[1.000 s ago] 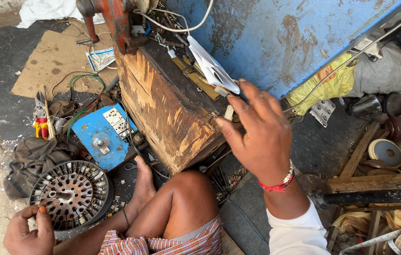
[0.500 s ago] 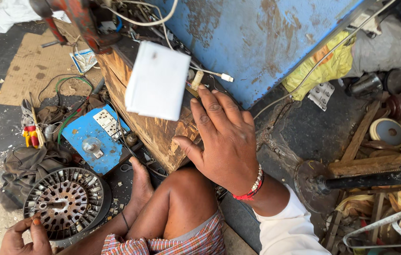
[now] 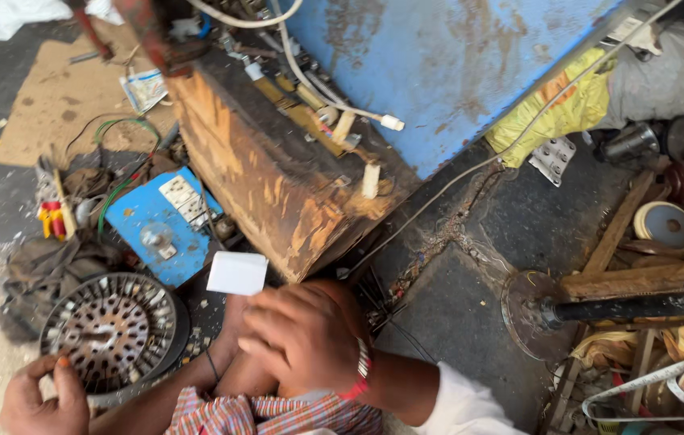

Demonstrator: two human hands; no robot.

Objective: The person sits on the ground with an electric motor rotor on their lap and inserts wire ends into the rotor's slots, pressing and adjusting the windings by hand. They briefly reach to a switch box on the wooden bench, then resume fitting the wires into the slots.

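— While the right hand [image 3: 305, 338] pinches a white rectangular plate [image 3: 237, 273] at its fingertips, where's that plate?
— Just below the wooden box [image 3: 277, 185].
— And the left hand [image 3: 43, 399]?
— Fingers curled on the round perforated metal disc's [image 3: 112, 330] rim, left of that box.

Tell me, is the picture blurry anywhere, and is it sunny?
Head view: the right hand with its white card looks smeared; the wooden box and round metal grille are sharper. Soft daylight, no hard shadows, pale glare on the ground at the left edge.
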